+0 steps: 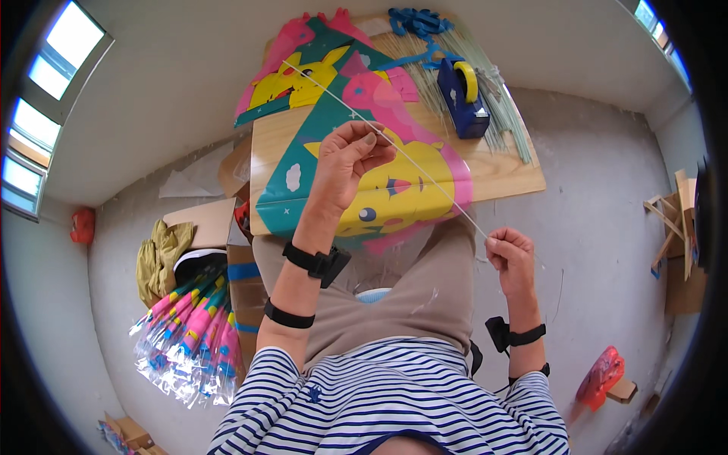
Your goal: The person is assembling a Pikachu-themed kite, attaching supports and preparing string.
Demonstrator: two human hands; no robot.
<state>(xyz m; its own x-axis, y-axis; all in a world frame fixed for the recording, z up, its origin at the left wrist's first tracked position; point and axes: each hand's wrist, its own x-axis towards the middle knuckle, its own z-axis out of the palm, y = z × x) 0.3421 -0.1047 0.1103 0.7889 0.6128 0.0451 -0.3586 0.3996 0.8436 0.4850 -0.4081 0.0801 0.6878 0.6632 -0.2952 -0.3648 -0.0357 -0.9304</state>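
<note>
A long thin white rod [428, 174] slants from the far left down to the near right across my view. My left hand [351, 158] pinches it partway along, over the table. Off the table's near edge, my right hand [511, 258] has its fingers closed on the rod's lower end. Beneath the rod lies a glossy printed sheet [292, 206], green and pink with a yellow cartoon face; its near edge hangs over toward my lap. Another sheet with the same print [303, 80] is spread behind it, at the far left of the table.
On the wooden table [509, 180] stands a blue tape dispenser [462, 106] with yellow tape. Several pale rods [500, 114] and blue ribbon [419, 23] lie behind it. At my left are a cardboard box [246, 292] and wrapped printed bundles [193, 330]. A red bag [601, 378] is at the right.
</note>
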